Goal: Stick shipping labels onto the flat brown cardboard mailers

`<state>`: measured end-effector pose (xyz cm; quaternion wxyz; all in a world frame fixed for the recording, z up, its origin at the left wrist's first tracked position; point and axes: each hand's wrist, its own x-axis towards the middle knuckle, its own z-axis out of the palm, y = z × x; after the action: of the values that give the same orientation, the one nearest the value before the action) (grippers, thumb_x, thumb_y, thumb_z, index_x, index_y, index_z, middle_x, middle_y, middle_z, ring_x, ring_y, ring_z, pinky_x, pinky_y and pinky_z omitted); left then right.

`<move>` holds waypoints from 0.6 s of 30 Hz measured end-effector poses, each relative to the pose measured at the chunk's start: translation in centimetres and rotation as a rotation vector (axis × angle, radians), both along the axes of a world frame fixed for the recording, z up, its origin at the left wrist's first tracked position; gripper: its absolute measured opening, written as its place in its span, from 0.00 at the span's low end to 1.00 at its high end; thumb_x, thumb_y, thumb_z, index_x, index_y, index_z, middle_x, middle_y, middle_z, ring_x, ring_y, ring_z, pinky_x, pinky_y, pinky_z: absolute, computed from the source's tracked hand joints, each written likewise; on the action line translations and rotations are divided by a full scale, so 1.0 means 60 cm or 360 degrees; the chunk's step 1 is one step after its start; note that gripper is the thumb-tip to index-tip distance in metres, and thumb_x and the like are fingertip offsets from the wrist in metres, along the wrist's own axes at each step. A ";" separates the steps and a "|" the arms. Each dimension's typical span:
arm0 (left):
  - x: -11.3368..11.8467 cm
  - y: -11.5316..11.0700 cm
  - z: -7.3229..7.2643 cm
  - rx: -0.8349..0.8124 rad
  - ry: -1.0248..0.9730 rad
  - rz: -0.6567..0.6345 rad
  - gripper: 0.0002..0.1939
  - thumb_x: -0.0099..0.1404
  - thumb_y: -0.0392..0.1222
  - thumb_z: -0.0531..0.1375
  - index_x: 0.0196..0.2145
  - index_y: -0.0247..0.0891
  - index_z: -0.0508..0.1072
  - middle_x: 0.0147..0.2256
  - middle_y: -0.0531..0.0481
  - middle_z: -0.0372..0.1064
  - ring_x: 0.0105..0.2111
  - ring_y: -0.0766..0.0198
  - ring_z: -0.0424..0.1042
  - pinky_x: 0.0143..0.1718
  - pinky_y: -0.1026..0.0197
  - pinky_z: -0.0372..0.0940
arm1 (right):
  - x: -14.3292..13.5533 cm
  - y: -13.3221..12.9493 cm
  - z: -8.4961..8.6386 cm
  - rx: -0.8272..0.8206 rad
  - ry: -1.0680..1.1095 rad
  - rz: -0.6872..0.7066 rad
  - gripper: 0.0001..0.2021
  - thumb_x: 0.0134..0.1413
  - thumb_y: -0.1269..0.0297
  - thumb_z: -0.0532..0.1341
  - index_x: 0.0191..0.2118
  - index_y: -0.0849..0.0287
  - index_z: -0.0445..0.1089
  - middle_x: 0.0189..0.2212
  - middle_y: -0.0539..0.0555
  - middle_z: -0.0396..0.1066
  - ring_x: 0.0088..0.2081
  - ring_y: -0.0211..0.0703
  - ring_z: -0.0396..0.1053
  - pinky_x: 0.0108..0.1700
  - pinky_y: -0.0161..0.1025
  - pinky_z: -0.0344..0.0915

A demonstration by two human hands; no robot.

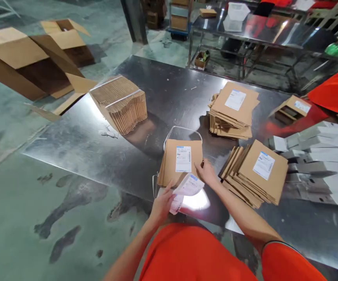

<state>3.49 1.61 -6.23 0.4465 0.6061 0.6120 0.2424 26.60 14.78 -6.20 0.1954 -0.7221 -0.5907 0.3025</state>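
Note:
A small stack of flat cardboard boxes (171, 158) lies at the near edge of the steel table (78, 144), its top one bearing a white label (183, 159). My left hand (162, 205) holds a strip of white labels (186, 190) just in front of that stack. My right hand (206, 172) rests on the stack's right front corner, fingers touching the top box. A loose plastic strap (183, 130) loops around the stack.
Two labelled stacks of flat boxes (257, 171) (233, 107) lie to the right. A strapped bundle of flat cardboard (122, 103) stands at the left. White boxes (318, 156) pile at the far right, beside another person's orange sleeve (333, 91). Open cartons (31, 58) sit on the floor.

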 end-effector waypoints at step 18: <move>0.070 -0.023 0.079 -0.0542 -0.0654 0.0362 0.20 0.54 0.57 0.65 0.34 0.36 0.81 0.28 0.50 0.77 0.28 0.60 0.73 0.29 0.61 0.69 | 0.313 -0.102 0.155 0.0442 -0.0100 -0.0314 0.41 0.47 0.50 0.66 0.64 0.63 0.56 0.65 0.71 0.53 0.66 0.64 0.50 0.62 0.60 0.53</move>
<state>7.70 0.20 -1.48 0.6265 0.3880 0.6046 0.3025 45.39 8.66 3.11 0.3035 -0.7517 -0.5589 0.1747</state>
